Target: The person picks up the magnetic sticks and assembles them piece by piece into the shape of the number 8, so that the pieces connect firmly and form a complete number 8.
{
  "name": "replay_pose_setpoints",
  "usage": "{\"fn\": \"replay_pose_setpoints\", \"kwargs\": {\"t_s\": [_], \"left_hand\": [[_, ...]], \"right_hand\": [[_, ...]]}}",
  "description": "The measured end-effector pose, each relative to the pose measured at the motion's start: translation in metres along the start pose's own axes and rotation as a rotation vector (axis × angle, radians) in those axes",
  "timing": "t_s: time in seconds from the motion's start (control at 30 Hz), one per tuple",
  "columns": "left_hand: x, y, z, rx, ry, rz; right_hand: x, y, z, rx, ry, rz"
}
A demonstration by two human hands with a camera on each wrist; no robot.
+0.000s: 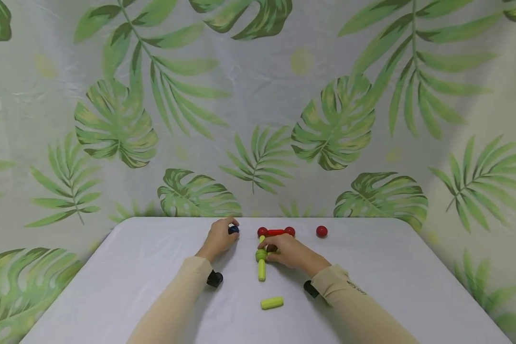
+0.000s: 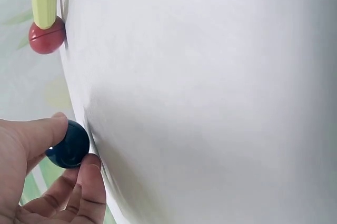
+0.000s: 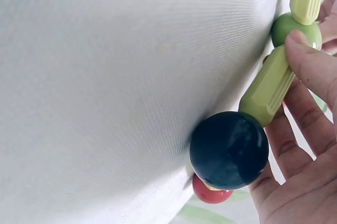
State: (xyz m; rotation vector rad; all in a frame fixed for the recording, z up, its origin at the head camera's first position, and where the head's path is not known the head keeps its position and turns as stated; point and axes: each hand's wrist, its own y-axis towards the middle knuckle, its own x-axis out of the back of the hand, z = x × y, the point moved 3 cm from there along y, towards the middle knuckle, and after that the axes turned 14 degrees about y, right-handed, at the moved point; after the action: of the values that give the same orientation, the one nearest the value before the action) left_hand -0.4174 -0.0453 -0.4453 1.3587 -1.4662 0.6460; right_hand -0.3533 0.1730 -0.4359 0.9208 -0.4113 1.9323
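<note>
Rod (image 1: 262, 271), long axis pointing forward, green ball (image 1: 261, 255) (far end)

From my station, the head view looks forward and down over both sleeves (image 1: 172, 301), far enough back to show me much of the counter (image 1: 370, 277) and the leaf-print backdrop (image 1: 258, 71). The left wrist view sits close to the left grip (image 1: 220, 237), with the counter's edge running steeply down my picture. The right wrist view puts me just as close to the right grip (image 1: 290, 252), the counter slanting too. All three views share the green ball (image 1: 261, 255).
</note>
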Motion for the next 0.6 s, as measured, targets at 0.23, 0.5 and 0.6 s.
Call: {"fn": "replay_pose_setpoints", "kwargs": {"t_s": [0.23,0.5,0.6], "left_hand": [[0.002,-0.013,0.008,0.050,-0.095,0.068],[0.007,-0.037,0.005,0.049,-0.208,0.127],[0.010,-0.047,0.003,0.039,-0.246,0.145]], "right_hand": [[0.001,-0.001,0.001,0.018,-0.014,0.004],[0.001,0.000,0.000,0.019,-0.020,0.000],[0.001,0.000,0.000,0.025,-0.017,0.000]]}}
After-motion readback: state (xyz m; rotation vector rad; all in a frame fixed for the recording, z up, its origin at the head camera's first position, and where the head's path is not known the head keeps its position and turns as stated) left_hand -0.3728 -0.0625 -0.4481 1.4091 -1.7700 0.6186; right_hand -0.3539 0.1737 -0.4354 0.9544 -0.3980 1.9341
